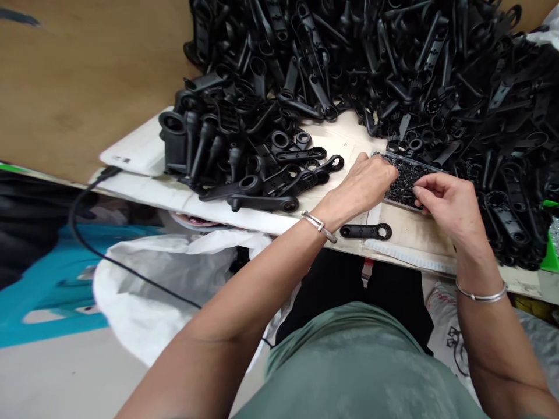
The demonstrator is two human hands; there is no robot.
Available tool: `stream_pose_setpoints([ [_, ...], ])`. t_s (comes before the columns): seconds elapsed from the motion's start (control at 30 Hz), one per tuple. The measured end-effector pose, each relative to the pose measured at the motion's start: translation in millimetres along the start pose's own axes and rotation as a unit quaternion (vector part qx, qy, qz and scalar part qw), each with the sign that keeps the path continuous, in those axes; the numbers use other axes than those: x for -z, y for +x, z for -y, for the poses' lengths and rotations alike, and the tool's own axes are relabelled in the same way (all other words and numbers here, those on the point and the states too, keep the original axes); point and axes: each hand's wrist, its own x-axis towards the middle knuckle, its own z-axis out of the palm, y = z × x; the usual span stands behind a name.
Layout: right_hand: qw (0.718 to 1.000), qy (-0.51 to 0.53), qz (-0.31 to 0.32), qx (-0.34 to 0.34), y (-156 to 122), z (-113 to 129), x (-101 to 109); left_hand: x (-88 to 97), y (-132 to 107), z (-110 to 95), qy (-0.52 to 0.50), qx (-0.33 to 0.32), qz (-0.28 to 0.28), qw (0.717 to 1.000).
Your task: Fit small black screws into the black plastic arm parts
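My left hand [360,185] reaches into a small shallow tray [395,201] of tiny black parts, its fingers curled down into them and hidden from view. My right hand [445,201] rests at the tray's right edge with thumb and fingertips pinched together on something too small to name. A single black plastic lever arm [365,231] lies flat on the table just below my left wrist. Both wrists carry a metal bangle.
A large heap of black plastic lever arms [371,64] covers the back and right of the white tabletop [144,148]. A black cable [91,244] hangs off the left edge over a white plastic sack [144,291]. A green object [551,256] sits at the right.
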Motion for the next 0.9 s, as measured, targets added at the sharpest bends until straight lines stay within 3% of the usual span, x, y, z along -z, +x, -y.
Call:
stream_pose_setpoints([
  [0.13,0.988,0.14,-0.019,-0.055,-8.1,4.4,-3.6,2.5,-2.1,5.0,-0.148,0.047,-0.071,0.985],
  [0.27,0.965,0.25,-0.006,-0.079,-15.0,4.8,-7.6,3.4,-9.1,6.0,-0.283,0.08,-0.137,0.946],
  [0.37,0.944,0.316,0.002,-0.096,-20.7,4.9,-10.7,-1.9,-18.4,3.2,-0.432,0.077,-0.157,0.885],
  [0.5,0.927,0.362,0.01,-0.094,-30.2,7.2,-15.6,-11.5,-35.5,-4.1,-0.634,0.077,-0.157,0.754],
  [0.6,0.915,0.394,0.016,-0.087,-37.4,10.1,-20.6,-15.6,-47.7,-11.1,-0.713,0.091,-0.143,0.68],
  [0.77,0.897,0.432,0.029,-0.092,-45.4,14.8,-28.3,-16.0,-60.1,-21.6,-0.777,0.123,-0.135,0.603],
  [0.9,0.897,0.432,0.025,-0.084,-48.4,16.4,-32.2,-16.4,-64.5,-24.8,-0.792,0.135,-0.129,0.581],
])
